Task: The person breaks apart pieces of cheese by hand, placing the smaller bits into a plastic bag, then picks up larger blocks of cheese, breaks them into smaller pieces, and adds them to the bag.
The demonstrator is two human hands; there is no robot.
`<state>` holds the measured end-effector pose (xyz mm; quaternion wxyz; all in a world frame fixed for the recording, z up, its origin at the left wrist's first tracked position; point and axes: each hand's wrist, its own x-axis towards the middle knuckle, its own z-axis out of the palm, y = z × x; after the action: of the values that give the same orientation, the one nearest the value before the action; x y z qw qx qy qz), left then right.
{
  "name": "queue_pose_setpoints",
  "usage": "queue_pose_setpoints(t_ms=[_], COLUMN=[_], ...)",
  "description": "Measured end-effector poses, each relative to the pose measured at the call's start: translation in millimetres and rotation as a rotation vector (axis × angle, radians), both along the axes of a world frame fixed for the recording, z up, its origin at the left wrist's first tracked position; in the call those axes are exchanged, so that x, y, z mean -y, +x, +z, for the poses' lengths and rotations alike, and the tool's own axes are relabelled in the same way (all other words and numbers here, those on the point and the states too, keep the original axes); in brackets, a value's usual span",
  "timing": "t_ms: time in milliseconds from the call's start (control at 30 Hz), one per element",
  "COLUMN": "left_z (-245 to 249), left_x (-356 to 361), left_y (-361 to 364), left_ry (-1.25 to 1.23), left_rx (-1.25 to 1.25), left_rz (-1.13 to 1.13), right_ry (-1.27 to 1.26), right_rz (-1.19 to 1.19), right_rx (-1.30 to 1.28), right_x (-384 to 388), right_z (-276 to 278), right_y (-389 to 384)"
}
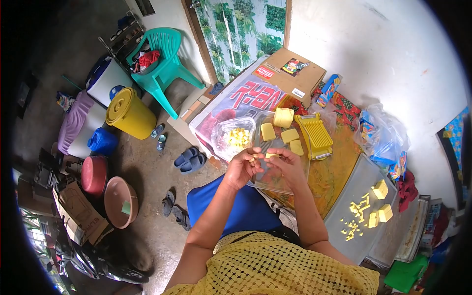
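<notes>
— What did the head view give you?

— I saw both hands close together, almost touching, above a clear tray [278, 184]. The left hand [240, 169] had its fingers curled and pinched a small yellow piece [253, 158]. The right hand [289, 164] was closed narrowly on a yellow strip [270, 156].

— And around them?

— Just beyond the hands, yellow blocks [268, 132] lay on that tray. Beyond the left hand sat a plastic bag [236, 137] of yellow cubes, and beyond the right hand a yellow slicer [317, 133]. Well off to the right of the right hand, a grey tray [361, 182] on the table [337, 167] carried cut pieces [358, 207].
</notes>
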<state>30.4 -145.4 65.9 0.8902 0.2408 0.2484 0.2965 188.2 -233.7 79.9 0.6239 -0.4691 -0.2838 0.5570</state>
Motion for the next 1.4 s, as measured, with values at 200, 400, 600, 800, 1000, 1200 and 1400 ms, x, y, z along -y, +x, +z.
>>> queue_pose_setpoints(t_ms=[200, 400, 600, 800, 1000, 1200, 1400], left_z=[0, 11, 7, -1, 3, 4, 10], left_x=[8, 13, 11, 5, 7, 12, 16], left_y=[0, 6, 2, 1, 1, 4, 9], left_ry=[0.124, 0.250, 0.181, 0.089, 0.021, 0.153, 0.232], left_rx=[-0.075, -0.150, -0.086, -0.046, -0.002, -0.123, -0.177], left_rz=[-0.041, -0.053, -0.081, -0.052, -0.034, -0.061, -0.091], right_ry=[0.038, 0.047, 0.016, 0.018, 0.025, 0.028, 0.000], right_rz=[-0.016, -0.011, -0.009, -0.020, -0.038, -0.032, -0.021], right_rx=[0.017, 0.080, 0.000, -0.036, -0.054, -0.022, -0.024], right_x=[1, 0, 3, 2, 4, 7, 8], right_z=[1, -3, 1, 0, -1, 3, -2], right_y=[-3, -2, -1, -2, 0, 0, 1])
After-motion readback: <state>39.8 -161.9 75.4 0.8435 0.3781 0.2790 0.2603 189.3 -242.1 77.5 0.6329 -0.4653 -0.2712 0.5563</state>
